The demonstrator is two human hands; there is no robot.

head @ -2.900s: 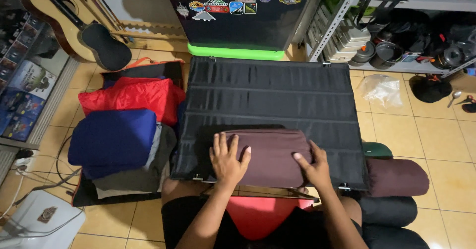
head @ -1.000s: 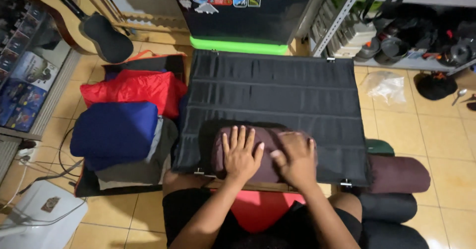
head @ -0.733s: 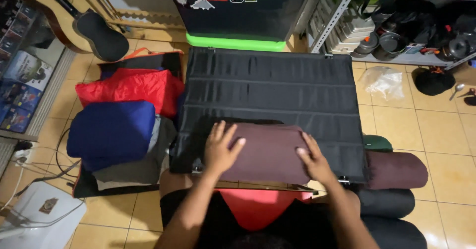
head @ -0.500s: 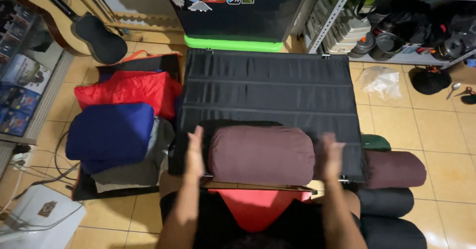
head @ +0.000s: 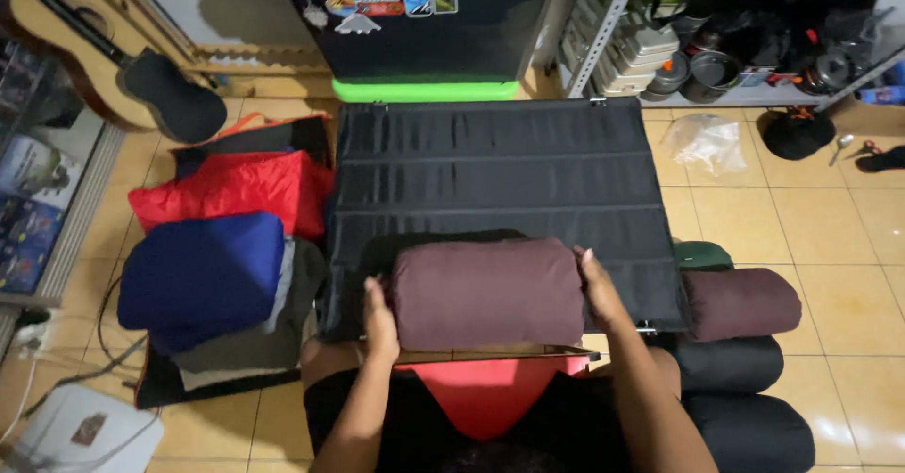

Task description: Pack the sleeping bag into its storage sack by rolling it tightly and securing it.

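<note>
A tightly rolled maroon fabric bundle [head: 486, 292] lies across the near edge of a black folding table [head: 500, 167]. My left hand [head: 380, 320] presses flat against the roll's left end. At the roll's right end, my right hand [head: 600, 289] presses in the same way. Both hands squeeze the roll between them. A dark fabric piece [head: 377, 247] shows under the roll at its left.
Left of the table lies a pile of folded red [head: 231, 190], blue [head: 203, 275] and grey bedding. Right of the table are a maroon roll [head: 741, 301] and black rolls [head: 731, 365]. A guitar [head: 113, 58], a black cabinet [head: 424, 21] and a shelf of cookware [head: 716, 49] stand beyond.
Both hands went from lying on top of the roll to its two ends, pressing inward. The roll now looks rounder and tighter.
</note>
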